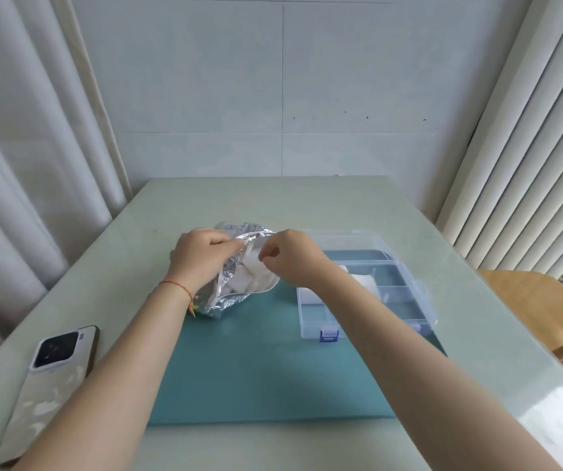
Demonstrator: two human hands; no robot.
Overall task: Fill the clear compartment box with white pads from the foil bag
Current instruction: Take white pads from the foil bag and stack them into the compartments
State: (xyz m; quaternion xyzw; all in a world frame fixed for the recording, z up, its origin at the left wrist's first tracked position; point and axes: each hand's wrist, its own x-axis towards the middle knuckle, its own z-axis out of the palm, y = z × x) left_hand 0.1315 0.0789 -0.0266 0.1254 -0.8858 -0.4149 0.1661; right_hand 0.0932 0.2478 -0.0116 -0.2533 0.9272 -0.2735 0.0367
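— Where is the foil bag [229, 283]?
— On the teal mat [256, 362], left of the clear box [368, 287]. The left hand [201, 258] and right hand [290, 258] pinch its top open.

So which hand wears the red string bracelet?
The left hand, gripping the foil bag; the right hand, pinching the bag's mouth, has a bare wrist.
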